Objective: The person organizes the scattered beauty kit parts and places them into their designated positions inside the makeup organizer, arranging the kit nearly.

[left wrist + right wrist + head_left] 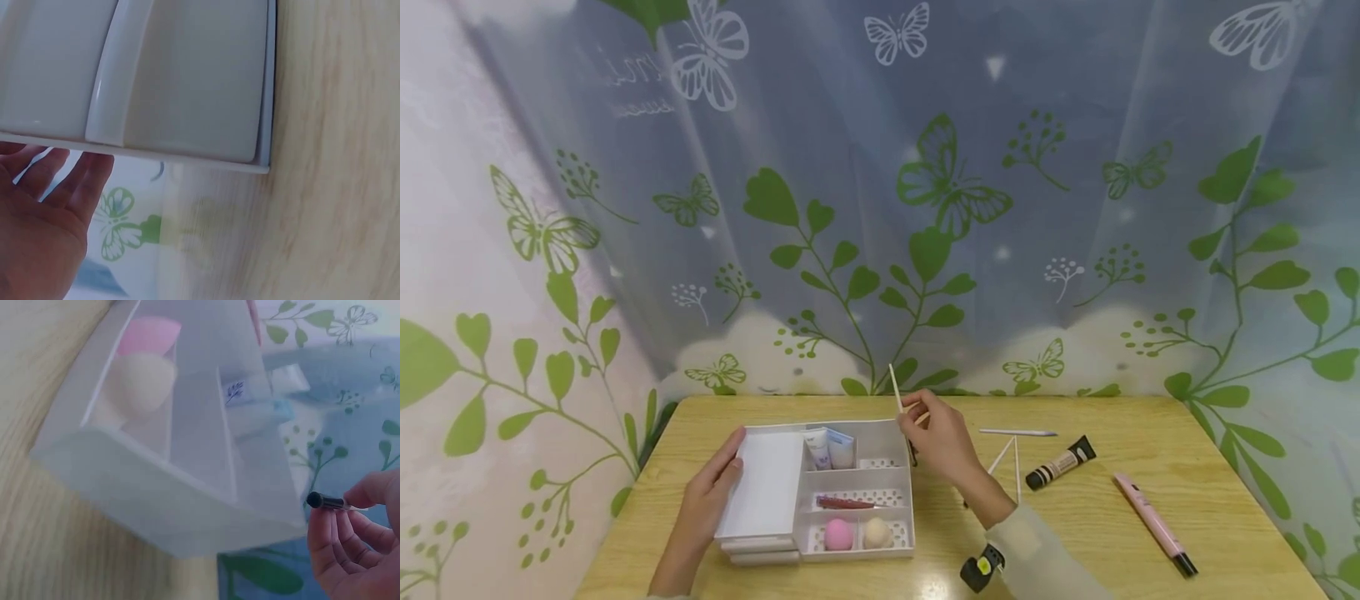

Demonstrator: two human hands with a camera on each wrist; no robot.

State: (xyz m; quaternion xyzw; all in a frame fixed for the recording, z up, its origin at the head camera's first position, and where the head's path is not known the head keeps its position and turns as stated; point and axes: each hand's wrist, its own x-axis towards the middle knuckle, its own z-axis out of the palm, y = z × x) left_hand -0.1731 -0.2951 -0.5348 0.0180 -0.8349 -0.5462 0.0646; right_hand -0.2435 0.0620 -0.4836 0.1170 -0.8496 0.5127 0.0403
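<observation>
A white divided storage box (859, 479) lies on the table. My left hand (711, 479) rests along its left side; in the left wrist view the fingers (94, 178) touch the wall, fairly straight. At the back right corner my right hand (946, 437) pinches a thin makeup brush (896, 387), pale handle up. Its dark end (319, 500) points down, outside the box wall in the right wrist view. Two small tubes (830, 450) stand in the back compartment. A slim red tube (846, 502) lies in the middle one; a pink sponge (838, 534) and a beige sponge (877, 533) sit in front.
Right of the box lie several thin white sticks (1017, 467), partly behind my right forearm, a black-and-beige tube (1062, 463) and a pink tube with a black cap (1153, 521). A patterned curtain (880, 250) hangs behind the wooden table (1225, 467).
</observation>
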